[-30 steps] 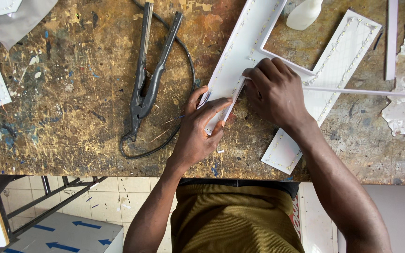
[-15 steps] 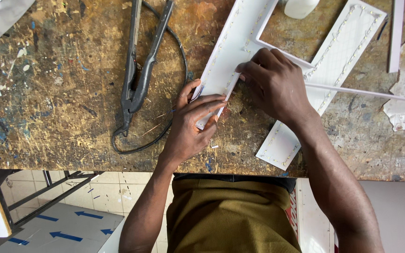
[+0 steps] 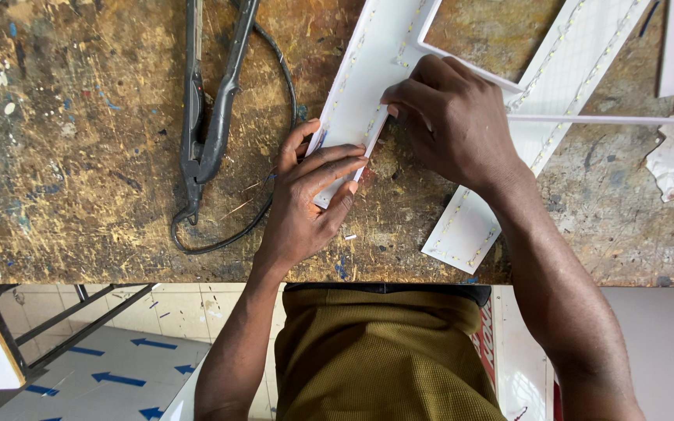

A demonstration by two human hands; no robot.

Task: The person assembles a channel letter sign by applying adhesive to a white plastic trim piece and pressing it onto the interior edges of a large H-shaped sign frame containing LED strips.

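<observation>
Where the white panel [image 3: 368,86] lies flat across the upper middle of the workbench [image 3: 79,156], both hands rest on its lower end. The left hand [image 3: 310,199] lies palm down, fingers extended and spread flat over the panel's near corner, pressing it against the bench; the hand is not closed around anything. The right hand [image 3: 450,121] is curled, its fingertips pinched narrowly at the panel's right edge, just above the left fingers; what the fingertips pinch cannot be told. Rows of small yellowish dots run along the panel's borders. A second white panel [image 3: 509,156] of the same kind lies to the right, slanting down to the bench's front edge and passing under the right wrist. A thin white strip [image 3: 610,119] runs horizontally from the right hand toward the right edge of the view. A dark long-handled tool [image 3: 208,101] with a black cable [image 3: 278,78] looped around it lies left of the hands, well apart from the panel.
</observation>
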